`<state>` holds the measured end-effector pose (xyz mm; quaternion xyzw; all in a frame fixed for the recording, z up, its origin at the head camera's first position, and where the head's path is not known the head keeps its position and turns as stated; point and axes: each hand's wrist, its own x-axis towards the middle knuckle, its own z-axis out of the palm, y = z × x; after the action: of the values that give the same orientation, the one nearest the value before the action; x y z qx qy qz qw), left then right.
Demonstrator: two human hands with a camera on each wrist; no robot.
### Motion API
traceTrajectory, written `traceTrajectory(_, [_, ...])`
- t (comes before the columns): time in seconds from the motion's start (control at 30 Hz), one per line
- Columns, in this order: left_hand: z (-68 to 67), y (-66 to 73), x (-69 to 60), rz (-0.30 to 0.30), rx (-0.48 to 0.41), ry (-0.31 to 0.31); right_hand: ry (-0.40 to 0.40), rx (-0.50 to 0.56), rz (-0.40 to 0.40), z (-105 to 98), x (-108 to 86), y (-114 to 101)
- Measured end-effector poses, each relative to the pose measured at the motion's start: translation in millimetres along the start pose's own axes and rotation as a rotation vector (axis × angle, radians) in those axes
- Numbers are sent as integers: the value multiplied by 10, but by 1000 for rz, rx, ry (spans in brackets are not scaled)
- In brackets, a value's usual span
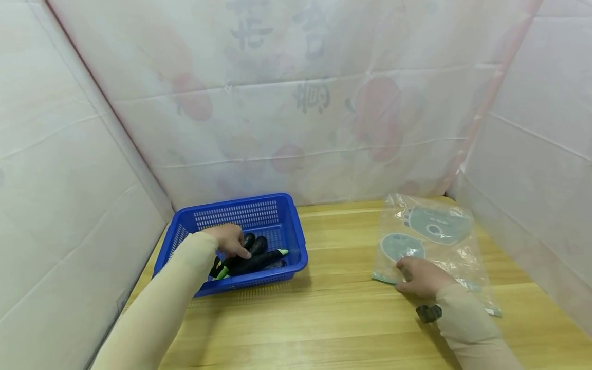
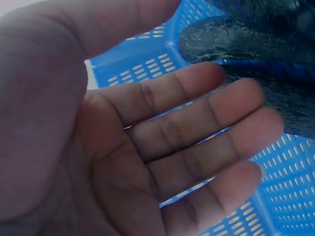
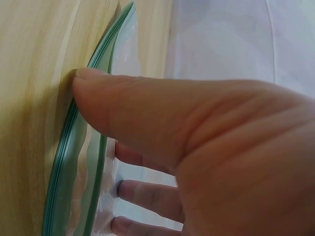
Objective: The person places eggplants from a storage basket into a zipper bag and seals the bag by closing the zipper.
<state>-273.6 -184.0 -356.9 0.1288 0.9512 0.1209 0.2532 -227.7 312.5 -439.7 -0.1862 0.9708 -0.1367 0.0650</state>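
My left hand (image 1: 228, 240) reaches into a blue plastic basket (image 1: 299, 241), above several dark eggplants (image 1: 259, 262) with green stem ends. In the left wrist view its fingers are nearly straight, the palm holds nothing, and the fingertips overlap a wet-looking eggplant (image 2: 211, 42); contact is unclear. On the right, my right hand (image 1: 425, 277) rests at the near edge of a clear zip bag (image 1: 437, 226) with grey-green printed shapes. Its thumb crosses the bag's green zip strip (image 3: 61, 147), whose two lips stand apart, while the other fingertips touch the film.
A wood-grain table (image 1: 333, 308) carries the basket and the bag. Pale cloth walls (image 1: 287, 128) enclose it at the back and on both sides. A small black device (image 1: 429, 313) sits on the right wrist.
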Motion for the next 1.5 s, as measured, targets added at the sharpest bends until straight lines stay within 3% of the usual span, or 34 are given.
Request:
traceTrajectory(0.37, [97, 45, 95, -62, -40, -50, 9, -16, -3, -8, 4, -16])
traceTrajectory(0.77, [206, 91, 108, -36, -30, -55, 13, -21, -6, -7, -19, 1])
traceTrajectory(1.23, [158, 37, 60, -49, -104, -69, 11, -21, -8, -15, -22, -22])
traceTrajectory(1.5, [71, 33, 14, -37, -147, -40, 16, -28, -13, -18, -34, -39])
